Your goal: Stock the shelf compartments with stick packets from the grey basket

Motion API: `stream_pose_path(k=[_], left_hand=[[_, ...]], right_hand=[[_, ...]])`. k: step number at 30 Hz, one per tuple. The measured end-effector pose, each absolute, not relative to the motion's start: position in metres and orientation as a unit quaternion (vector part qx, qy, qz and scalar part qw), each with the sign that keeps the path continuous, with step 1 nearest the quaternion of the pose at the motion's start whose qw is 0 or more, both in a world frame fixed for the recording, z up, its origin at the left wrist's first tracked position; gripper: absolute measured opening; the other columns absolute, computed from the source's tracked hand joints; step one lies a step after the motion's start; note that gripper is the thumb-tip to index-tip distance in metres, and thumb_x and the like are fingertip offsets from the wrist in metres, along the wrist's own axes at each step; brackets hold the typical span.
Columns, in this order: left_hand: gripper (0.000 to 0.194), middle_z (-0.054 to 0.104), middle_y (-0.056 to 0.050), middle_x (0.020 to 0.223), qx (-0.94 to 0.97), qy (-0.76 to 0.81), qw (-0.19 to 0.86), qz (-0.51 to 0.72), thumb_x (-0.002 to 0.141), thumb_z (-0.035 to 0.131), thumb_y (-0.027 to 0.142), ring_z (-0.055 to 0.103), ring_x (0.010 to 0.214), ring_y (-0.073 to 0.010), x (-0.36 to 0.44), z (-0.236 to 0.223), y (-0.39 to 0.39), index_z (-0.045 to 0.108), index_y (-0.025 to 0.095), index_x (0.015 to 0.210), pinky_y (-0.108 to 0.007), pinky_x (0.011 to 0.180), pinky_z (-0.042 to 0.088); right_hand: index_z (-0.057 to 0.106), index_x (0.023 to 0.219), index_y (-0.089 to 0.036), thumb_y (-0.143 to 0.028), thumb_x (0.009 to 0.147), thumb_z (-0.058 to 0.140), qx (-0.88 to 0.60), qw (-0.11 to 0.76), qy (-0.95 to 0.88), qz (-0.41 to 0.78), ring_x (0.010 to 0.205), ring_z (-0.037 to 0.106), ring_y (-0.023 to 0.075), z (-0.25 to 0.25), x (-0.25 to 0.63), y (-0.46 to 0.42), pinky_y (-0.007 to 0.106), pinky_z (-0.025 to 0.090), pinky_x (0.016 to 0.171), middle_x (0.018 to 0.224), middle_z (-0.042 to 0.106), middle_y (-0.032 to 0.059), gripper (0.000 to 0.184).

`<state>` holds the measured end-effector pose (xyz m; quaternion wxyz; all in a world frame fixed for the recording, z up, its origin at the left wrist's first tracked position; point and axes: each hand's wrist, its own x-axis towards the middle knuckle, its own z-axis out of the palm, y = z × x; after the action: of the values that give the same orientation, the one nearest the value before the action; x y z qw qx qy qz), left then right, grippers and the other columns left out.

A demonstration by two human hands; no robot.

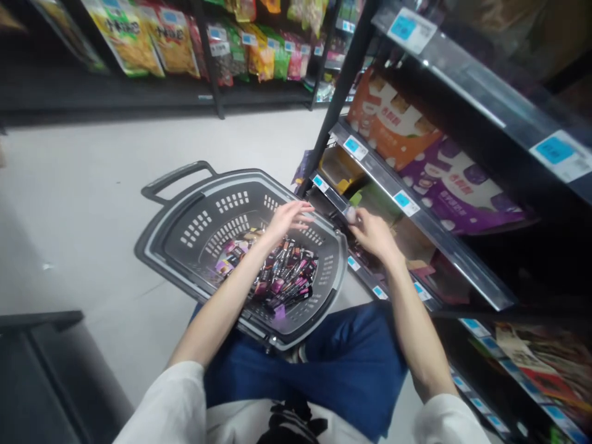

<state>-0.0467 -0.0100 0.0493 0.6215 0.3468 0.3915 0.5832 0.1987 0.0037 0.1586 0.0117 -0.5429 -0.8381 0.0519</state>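
A grey shopping basket (pixel 185 209) with its handle swung to the far left stands in front of my knees. Many small dark, pink and purple wrapped packets (pixel 287 271) lie in its bottom. Over the basket's far right side hovers my left hand (pixel 287 219), fingers stretched out and apart, with nothing in them. At the edge of a lower shelf, my right hand (pixel 372 233) is closed, thumb and fingers together around a small pale thing (pixel 351 214) too blurred to name. Green-topped packaging (pixel 370 200) sits on the shelf just beyond the right hand.
A dark shelf rack rises on the right, holding an orange bag (pixel 391 120) and a purple bag (pixel 462 185) above the right hand. Price tags (pixel 407 202) line its edges. Snack bags (pixel 124 37) fill the far shelves. A black fixture (pixel 41 370) stands at lower left.
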Motion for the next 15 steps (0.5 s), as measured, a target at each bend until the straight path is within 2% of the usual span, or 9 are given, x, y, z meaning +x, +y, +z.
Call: stream_pose_path(k=[2, 5, 10, 12, 15], left_hand=[[0.041, 0.075, -0.017, 0.116, 0.344, 0.428, 0.609, 0.572, 0.087, 0.068, 0.051, 0.074, 0.08, -0.0187, -0.048, 0.047, -0.008, 0.07, 0.014, 0.102, -0.028, 0.063, 0.061], [0.034, 0.077, -0.016, 0.109, 0.347, 0.454, 0.598, 0.563, 0.09, 0.064, 0.046, 0.073, 0.074, -0.0169, -0.047, 0.044, -0.007, 0.071, 0.014, 0.098, -0.026, 0.06, 0.059], [0.029, 0.077, -0.013, 0.104, 0.426, 0.479, 0.545, 0.54, 0.088, 0.062, 0.041, 0.073, 0.075, -0.0181, -0.044, 0.042, -0.011, 0.073, 0.015, 0.096, -0.026, 0.06, 0.057], [0.027, 0.078, -0.01, 0.099, 0.459, 0.502, 0.511, 0.526, 0.088, 0.061, 0.04, 0.074, 0.078, -0.0203, -0.043, 0.039, -0.012, 0.074, 0.017, 0.093, -0.027, 0.061, 0.058], [0.028, 0.078, -0.007, 0.091, 0.492, 0.527, 0.468, 0.511, 0.088, 0.06, 0.041, 0.075, 0.079, -0.0233, -0.044, 0.032, -0.012, 0.076, 0.02, 0.094, -0.029, 0.061, 0.059]], right_hand=[[0.059, 0.115, -0.018, -0.023, 0.094, 0.056, -0.537, -0.035, -0.841, 0.063, 0.09, 0.067, 0.0275, 0.162, 0.226, 0.018, 0.032, 0.043, 0.076, 0.1, 0.072, 0.0132, 0.022], [0.058, 0.114, -0.017, -0.019, 0.093, 0.054, -0.529, -0.062, -0.842, 0.086, 0.091, 0.066, 0.0245, 0.147, 0.272, 0.033, 0.03, 0.043, 0.077, 0.1, 0.071, 0.0127, 0.022], [0.061, 0.11, -0.014, -0.011, 0.091, 0.049, -0.52, -0.104, -0.835, 0.145, 0.093, 0.063, 0.0218, 0.073, 0.318, 0.023, 0.03, 0.045, 0.084, 0.103, 0.07, 0.0138, 0.022], [0.061, 0.116, -0.013, -0.01, 0.092, 0.046, -0.511, -0.106, -0.835, 0.176, 0.101, 0.063, 0.0214, 0.038, 0.319, 0.017, 0.03, 0.046, 0.092, 0.111, 0.07, 0.0141, 0.028], [0.052, 0.139, -0.011, -0.01, 0.096, 0.041, -0.501, -0.072, -0.848, 0.158, 0.123, 0.056, 0.022, -0.005, 0.309, 0.02, 0.033, 0.042, 0.108, 0.138, 0.06, 0.017, 0.044]])
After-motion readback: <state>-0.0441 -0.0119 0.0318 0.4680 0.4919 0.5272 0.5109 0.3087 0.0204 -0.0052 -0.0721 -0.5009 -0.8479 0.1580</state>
